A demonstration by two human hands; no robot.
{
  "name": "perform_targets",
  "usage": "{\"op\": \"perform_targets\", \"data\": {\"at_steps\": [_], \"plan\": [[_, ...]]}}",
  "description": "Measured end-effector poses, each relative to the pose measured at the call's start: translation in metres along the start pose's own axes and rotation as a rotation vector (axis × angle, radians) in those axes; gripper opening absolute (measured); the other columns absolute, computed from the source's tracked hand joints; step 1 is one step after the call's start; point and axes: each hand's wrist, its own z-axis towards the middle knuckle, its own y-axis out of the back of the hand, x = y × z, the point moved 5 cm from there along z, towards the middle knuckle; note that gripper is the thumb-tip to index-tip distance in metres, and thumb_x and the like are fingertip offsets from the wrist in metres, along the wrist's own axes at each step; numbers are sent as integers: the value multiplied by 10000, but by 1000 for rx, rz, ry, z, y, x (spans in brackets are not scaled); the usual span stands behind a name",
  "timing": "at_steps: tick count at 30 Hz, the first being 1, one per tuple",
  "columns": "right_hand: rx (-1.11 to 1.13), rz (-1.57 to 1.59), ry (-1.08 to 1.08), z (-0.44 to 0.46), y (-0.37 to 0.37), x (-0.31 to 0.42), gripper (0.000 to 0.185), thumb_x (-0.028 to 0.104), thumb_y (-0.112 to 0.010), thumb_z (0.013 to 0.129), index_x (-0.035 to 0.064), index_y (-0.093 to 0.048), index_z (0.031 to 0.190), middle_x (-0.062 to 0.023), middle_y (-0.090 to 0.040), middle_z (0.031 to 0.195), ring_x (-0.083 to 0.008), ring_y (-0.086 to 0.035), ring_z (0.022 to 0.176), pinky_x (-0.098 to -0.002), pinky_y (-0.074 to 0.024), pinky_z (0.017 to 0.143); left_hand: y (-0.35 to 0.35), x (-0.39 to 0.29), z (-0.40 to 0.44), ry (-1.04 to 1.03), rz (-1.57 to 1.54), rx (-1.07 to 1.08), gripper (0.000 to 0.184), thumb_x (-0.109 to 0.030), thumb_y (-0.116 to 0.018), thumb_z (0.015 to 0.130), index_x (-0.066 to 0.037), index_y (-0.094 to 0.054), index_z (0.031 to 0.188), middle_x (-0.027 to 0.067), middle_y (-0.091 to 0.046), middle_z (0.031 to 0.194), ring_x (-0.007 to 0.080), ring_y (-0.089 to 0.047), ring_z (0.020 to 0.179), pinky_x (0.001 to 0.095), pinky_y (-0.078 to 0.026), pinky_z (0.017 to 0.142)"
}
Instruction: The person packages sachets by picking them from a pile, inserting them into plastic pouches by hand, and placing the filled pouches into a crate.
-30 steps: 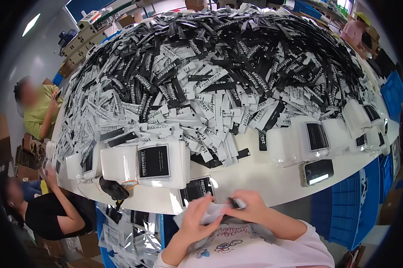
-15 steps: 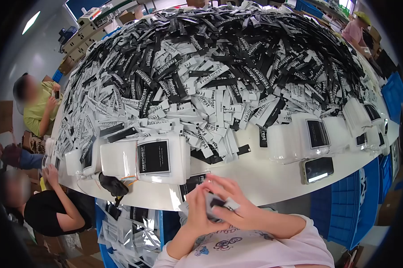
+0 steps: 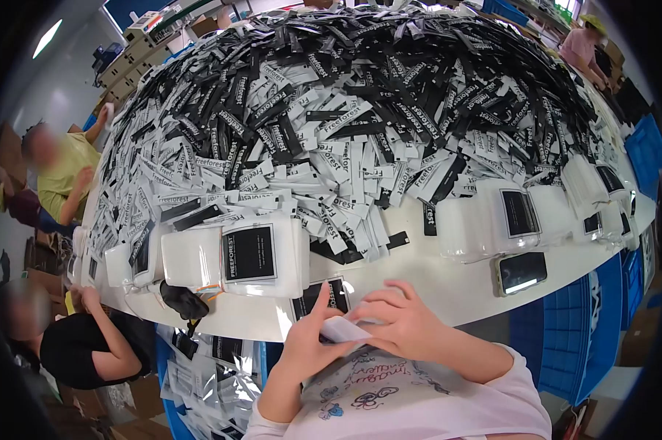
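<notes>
At the near table edge, my left hand point(image 3: 309, 337) and my right hand point(image 3: 398, 323) pinch a whitish sheet-like piece point(image 3: 344, 330) between them, possibly a plastic bag; its exact kind is unclear. My left thumb points up, while the fingers of my right hand curl over the piece's far side. Just beyond my hands lies a black-labelled clear bag point(image 3: 334, 293), partly covered by my fingers. To the left sits a stack of clear bags point(image 3: 188, 260) with a black FREEFOREST label point(image 3: 249, 253) on its front.
A large heap of black and white Freeforest sachets point(image 3: 345, 147) covers much of the white table point(image 3: 389, 275). More bag stacks point(image 3: 474, 227) and a phone point(image 3: 521, 273) are at right. Blue crates point(image 3: 576, 330) flank the table. People point(image 3: 70, 172) work at left and far right.
The grey and black item between my hands no longer shows; a whitish piece is there instead. My hands have spread slightly, uncovering more of the labelled bag. At left, a person's arm has risen.
</notes>
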Motion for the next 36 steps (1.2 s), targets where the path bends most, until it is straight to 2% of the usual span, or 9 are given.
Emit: {"op": "perform_targets", "data": {"at_steps": [8, 11, 12, 13, 17, 24, 27, 32, 36], "plan": [[32, 135, 26, -1, -7, -11, 162, 183, -636, 748, 113, -619, 893, -2, -576, 919, -178, -523, 895, -415, -323, 902, -2, 9, -3, 147, -126, -79, 770, -165, -772, 615, 14, -383, 1254, 104, -628, 756, 148, -619, 736, 251, -483, 621], [-409, 186, -173, 5, 18, -8, 172, 161, -639, 747, 70, -610, 891, -64, -582, 864, -225, -534, 846, -379, -367, 842, -4, 9, -5, 229, -371, -208, 719, -123, -767, 634, 24, -400, 1235, 84, -633, 786, 127, -603, 751, 253, -487, 639], [-353, 277, -227, 4, 13, -11, 173, 154, -638, 746, 58, -606, 886, -77, -580, 864, -234, -533, 839, -364, -380, 810, -4, 8, -6, 251, -457, -252, 704, -106, -763, 640, 28, -402, 1229, 76, -634, 797, 124, -598, 753, 254, -488, 645], [-297, 367, -281, 0, 5, -15, 173, 147, -637, 745, 46, -603, 881, -90, -578, 864, -242, -532, 832, -350, -393, 778, -2, 1, -5, 293, -511, -256, 519, 1, -716, 651, 72, -491, 1114, 110, -618, 929, 152, -594, 828, 269, -491, 698], [-179, 402, -300, -12, -15, -18, 167, 139, -633, 747, 28, -597, 866, -98, -578, 858, -254, -527, 805, -322, -422, 684, -4, 10, -10, 360, -733, -250, 137, -9, -664, 705, 48, -640, 827, 61, -631, 738, 90, -573, 665, 207, -455, 589], [-157, 423, -151, 1, -37, -9, 139, 151, -623, 762, 42, -607, 847, -71, -593, 806, -246, -552, 730, -333, -440, 670, 24, 16, -34, 179, -417, -257, 125, -9, -616, 738, 38, -643, 851, 98, -629, 705, 85, -530, 608, 179, -382, 533], [-59, 408, -55, 11, -39, -16, 127, 150, -628, 753, 67, -617, 849, -53, -601, 834, -232, -572, 776, -330, -459, 693, 60, 22, -63, -95, -402, -286, 171, -98, -591, 763, 32, -646, 860, 136, -641, 758, 200, -581, 645, 300, -437, 627], [-96, -78, -207, 20, -29, -94, 196, 116, -599, 726, 77, -604, 917, -42, -579, 932, -217, -542, 874, -331, -429, 752, 135, 54, -147, 730, 131, -353, 248, -105, -678, 700, 45, -631, 892, 138, -638, 855, 213, -589, 791, 331, -438, 740], [-45, -656, -118, 34, -31, -103, 307, 106, -570, 687, 66, -565, 992, -33, -515, 1062, -184, -471, 944, -354, -355, 832, 115, 44, -139, 600, 305, -279, 458, -109, -702, 642, -7, -573, 1069, 126, -589, 1058, 205, -547, 978, 308, -406, 820]]}}
